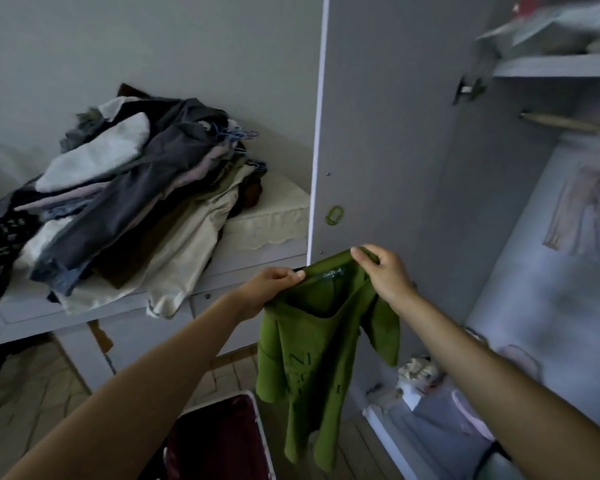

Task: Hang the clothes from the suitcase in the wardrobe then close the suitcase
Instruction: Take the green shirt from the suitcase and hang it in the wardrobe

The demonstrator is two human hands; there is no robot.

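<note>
A green T-shirt (pixel 312 358) with dark lettering hangs in the air in front of the open wardrobe door (pixel 388 133). My left hand (pixel 274 285) pinches its collar on the left side. My right hand (pixel 381 268) pinches the collar on the right side, a little higher. Below the shirt, at the bottom edge, the open suitcase (pixel 222 441) shows its dark red lining. The wardrobe's wooden hanging rail (pixel 565 123) runs at the upper right, with a pale striped garment (pixel 589 216) hanging below it.
A tall pile of folded clothes with blue hangers (pixel 129 188) lies on a white table (pixel 174 299) at the left. A green hook (pixel 335 215) sticks to the wardrobe door. Bags and small items (pixel 440 407) fill the wardrobe floor. The shelf (pixel 555 65) above holds bundles.
</note>
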